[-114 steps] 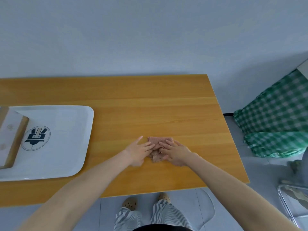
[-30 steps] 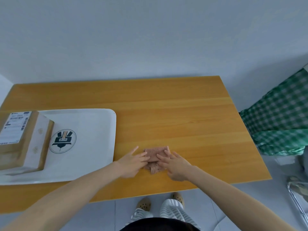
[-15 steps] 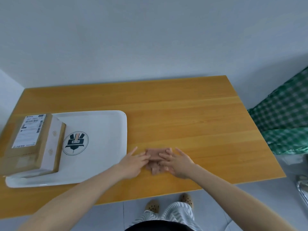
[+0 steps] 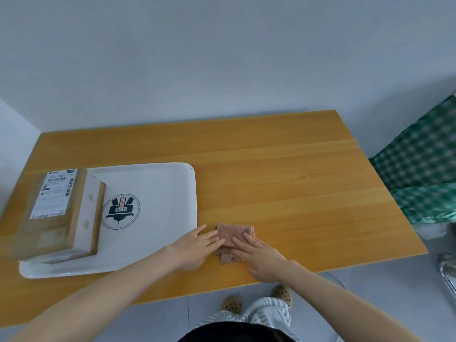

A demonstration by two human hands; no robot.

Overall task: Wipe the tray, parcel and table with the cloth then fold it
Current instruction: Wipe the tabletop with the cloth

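A small pinkish-brown cloth (image 4: 234, 233) lies folded into a compact rectangle on the wooden table (image 4: 283, 174), just right of the white tray (image 4: 158, 183). My left hand (image 4: 196, 246) lies flat with straight fingers touching the cloth's left edge. My right hand (image 4: 261, 255) presses flat on its near right part, fingers spread. A cardboard parcel (image 4: 58, 213) with a shipping label sits on the tray's left side. A round dark logo marks the tray's middle.
The table's back edge meets a plain wall, and a side wall stands at the far left. A green checked fabric (image 4: 424, 174) lies off the table's right end. A metal frame (image 4: 447, 270) stands on the floor at lower right. My feet show below the near edge.
The view has swung left, bringing the tray and parcel fully into sight. Both hands stay flat on the folded cloth in the same spot on the table.
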